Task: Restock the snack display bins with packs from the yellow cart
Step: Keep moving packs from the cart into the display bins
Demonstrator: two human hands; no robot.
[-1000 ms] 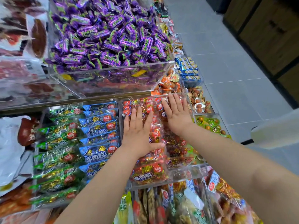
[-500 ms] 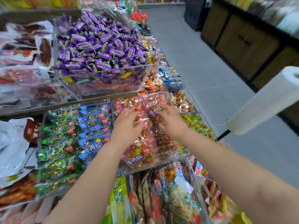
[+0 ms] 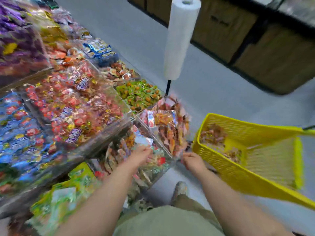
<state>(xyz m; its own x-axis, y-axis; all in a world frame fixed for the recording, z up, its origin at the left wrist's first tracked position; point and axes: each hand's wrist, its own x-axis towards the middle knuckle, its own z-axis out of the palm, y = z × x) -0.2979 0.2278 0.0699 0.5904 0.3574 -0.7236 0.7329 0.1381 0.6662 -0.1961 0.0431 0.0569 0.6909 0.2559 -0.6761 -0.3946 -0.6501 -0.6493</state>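
Facing the display bins [image 3: 105,143] on the left, brimming; eyeing the yellow cart [image 3: 221,169] just beside them, with packs [image 3: 213,133] lying in its far corner. Hovering the left hand [image 3: 141,155] over the front bin and the right hand [image 3: 192,161] near the cart's rim, both hands too blurred for judging any grip. Needing a deep reach inside, gathering a full bunch.

place: shop, loose-snack aisle | clear bins [image 3: 95,147] heaped with wrapped snacks [image 3: 73,114] beyond and left of the left-hand fingers [image 3: 147,152] | yellow cart [image 3: 230,171] just right of the right-hand fingers [image 3: 186,156] | bag roll [image 3: 180,38] on a pole [image 3: 168,87] far beyond them | grey aisle floor [image 3: 213,92] past it
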